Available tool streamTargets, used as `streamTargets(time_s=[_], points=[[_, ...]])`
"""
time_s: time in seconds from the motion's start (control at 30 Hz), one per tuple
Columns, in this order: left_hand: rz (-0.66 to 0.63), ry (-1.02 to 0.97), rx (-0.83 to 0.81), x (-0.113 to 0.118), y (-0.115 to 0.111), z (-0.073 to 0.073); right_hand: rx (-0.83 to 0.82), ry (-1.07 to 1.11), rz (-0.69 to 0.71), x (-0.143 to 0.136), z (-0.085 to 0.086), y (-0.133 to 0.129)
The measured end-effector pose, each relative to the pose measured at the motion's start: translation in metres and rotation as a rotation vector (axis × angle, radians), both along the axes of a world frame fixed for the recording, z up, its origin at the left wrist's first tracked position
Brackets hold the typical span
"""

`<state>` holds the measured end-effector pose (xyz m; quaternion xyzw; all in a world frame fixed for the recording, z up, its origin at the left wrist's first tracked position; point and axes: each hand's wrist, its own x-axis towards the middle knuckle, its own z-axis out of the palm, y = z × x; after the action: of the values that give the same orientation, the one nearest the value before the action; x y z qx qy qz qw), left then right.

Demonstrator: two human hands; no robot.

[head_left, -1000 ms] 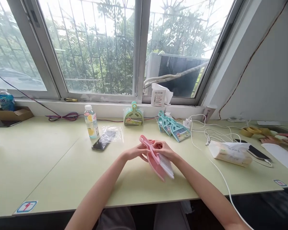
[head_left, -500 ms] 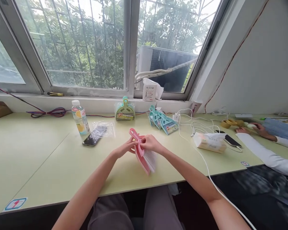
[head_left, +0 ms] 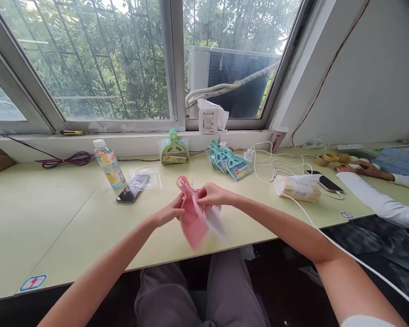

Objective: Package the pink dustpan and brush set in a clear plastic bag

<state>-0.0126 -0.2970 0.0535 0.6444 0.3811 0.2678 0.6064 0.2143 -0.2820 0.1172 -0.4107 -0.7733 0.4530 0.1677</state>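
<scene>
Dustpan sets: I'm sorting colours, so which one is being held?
The pink set, between the left hand and right hand; the green set and teal sets rest farther back on the table.

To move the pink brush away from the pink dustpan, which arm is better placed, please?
Right, probably: the right grip is already on the brush, at the bristle side, while the left grip holds the dustpan.
</scene>
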Motion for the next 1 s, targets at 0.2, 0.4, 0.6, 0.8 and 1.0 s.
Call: streamTargets(time_s=[0.2, 0.4, 0.6, 0.8, 1.0], points=[[0.343, -0.010, -0.173, -0.077, 0.020, -0.023, 0.090, 0.136, -0.150, 0.059, 0.040, 0.006], [0.304, 0.008, -0.144, -0.063, 0.046, -0.005, 0.122, -0.383, -0.240, 0.081, 0.011, 0.051], [0.251, 0.092, 0.108, -0.029, 0.079, -0.021, 0.216, -0.448, -0.342, 0.050, -0.072, 0.087], [0.546, 0.194, 0.247, -0.044, 0.094, -0.048, 0.473, -0.441, -0.487, 0.027, -0.110, 0.090], [0.694, 0.631, 0.453, -0.038, 0.095, -0.056, 0.519, -0.509, -0.528, 0.028, -0.117, 0.079]])
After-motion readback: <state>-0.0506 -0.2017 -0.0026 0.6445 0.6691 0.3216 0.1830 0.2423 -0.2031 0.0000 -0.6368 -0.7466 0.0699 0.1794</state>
